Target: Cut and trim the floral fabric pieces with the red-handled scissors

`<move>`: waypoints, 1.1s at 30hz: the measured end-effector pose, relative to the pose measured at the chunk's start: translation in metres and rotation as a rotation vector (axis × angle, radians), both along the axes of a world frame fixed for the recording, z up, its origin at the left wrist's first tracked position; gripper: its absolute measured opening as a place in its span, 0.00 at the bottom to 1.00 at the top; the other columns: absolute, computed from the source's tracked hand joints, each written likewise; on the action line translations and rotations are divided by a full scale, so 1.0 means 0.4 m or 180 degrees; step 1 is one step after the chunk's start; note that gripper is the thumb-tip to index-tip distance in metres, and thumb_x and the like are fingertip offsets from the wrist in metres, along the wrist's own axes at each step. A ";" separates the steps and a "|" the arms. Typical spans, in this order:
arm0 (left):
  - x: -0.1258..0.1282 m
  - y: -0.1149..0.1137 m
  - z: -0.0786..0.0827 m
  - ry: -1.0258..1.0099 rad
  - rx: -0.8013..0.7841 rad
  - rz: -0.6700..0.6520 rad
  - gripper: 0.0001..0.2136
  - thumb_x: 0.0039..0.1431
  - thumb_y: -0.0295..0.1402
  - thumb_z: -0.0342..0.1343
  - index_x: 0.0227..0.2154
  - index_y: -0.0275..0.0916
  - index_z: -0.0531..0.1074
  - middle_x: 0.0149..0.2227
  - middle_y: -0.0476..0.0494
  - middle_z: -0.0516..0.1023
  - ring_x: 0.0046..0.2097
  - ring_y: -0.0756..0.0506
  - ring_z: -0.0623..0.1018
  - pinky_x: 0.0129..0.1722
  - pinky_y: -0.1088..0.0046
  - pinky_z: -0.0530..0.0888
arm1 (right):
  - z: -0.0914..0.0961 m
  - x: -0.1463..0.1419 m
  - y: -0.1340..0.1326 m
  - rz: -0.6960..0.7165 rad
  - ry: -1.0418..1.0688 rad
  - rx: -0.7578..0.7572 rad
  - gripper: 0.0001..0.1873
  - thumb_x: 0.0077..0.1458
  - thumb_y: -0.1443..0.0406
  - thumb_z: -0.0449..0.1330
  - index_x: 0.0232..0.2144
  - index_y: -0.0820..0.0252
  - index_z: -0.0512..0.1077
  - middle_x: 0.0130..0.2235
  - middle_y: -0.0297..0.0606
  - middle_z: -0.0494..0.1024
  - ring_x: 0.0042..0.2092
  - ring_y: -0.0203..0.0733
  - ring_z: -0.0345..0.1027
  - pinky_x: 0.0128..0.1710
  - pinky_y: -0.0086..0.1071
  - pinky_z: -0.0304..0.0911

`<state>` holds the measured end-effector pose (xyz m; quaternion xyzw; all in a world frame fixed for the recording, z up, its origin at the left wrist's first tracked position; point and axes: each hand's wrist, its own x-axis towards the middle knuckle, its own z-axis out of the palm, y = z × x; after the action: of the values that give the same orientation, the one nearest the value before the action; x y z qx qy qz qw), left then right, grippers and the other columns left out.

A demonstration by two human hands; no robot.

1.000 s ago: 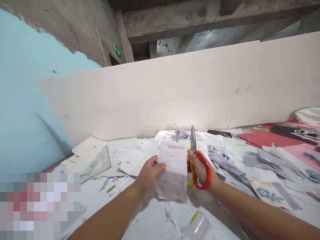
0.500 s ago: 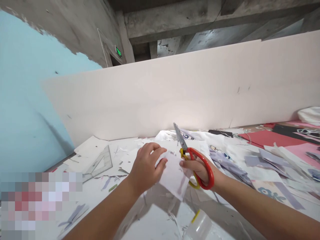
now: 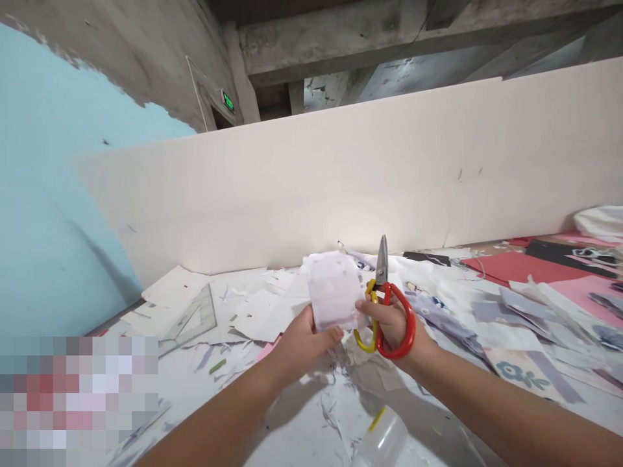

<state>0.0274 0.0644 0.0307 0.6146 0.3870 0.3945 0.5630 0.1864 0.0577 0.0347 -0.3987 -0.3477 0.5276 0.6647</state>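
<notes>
My left hand (image 3: 304,337) has turned the white paper piece (image 3: 333,290) back upright, its fingers pinching the lower edge above the littered surface (image 3: 292,421). My right hand (image 3: 394,324) has swung the scissors (image 3: 382,305) blades-up again, closed, beside the paper, fingers through the handles and touching its edge.

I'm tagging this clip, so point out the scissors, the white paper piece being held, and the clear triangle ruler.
scissors (image 3: 389,321), head view, on the red handle loop.
white paper piece (image 3: 333,292), head view, middle of the sheet.
clear triangle ruler (image 3: 192,321), head view, on its transparent face.
</notes>
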 end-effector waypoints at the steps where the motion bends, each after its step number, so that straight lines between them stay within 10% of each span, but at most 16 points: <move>1: 0.002 0.004 -0.003 -0.0026 -0.0089 -0.0030 0.18 0.46 0.40 0.58 0.38 0.36 0.68 0.32 0.41 0.76 0.27 0.49 0.74 0.23 0.77 0.63 | -0.006 0.000 0.000 0.0058 -0.0147 0.0067 0.15 0.33 0.64 0.66 0.25 0.59 0.64 0.23 0.29 0.69 0.25 0.37 0.66 0.25 0.31 0.62; 10: -0.048 0.052 0.032 -0.1140 -0.0303 0.0602 0.12 0.46 0.34 0.58 0.34 0.36 0.67 0.23 0.49 0.73 0.20 0.56 0.68 0.20 0.81 0.64 | -0.018 0.000 -0.004 0.0479 -0.1402 0.0670 0.21 0.51 0.52 0.55 0.42 0.52 0.51 0.34 0.34 0.72 0.39 0.41 0.69 0.37 0.37 0.67; 17: -0.072 0.061 0.056 -0.1225 -0.0204 0.0509 0.09 0.48 0.33 0.57 0.32 0.36 0.67 0.23 0.48 0.74 0.19 0.57 0.68 0.20 0.83 0.65 | -0.025 -0.009 -0.022 0.1104 -0.1917 0.0178 0.18 0.53 0.49 0.48 0.36 0.50 0.46 0.16 0.17 0.58 0.13 0.28 0.47 0.12 0.22 0.48; 33: -0.079 0.060 0.076 -0.1524 -0.0167 0.0946 0.09 0.45 0.31 0.58 0.30 0.36 0.65 0.22 0.49 0.73 0.18 0.58 0.65 0.18 0.83 0.62 | -0.020 0.011 -0.038 0.1624 -0.2096 0.0476 0.24 0.47 0.49 0.56 0.34 0.51 0.46 0.26 0.24 0.56 0.23 0.30 0.49 0.25 0.27 0.52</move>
<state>-0.0042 0.0884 0.0612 0.4256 0.3389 0.5965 0.5901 0.1906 0.0423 0.0266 -0.3979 -0.6664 0.4930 0.3932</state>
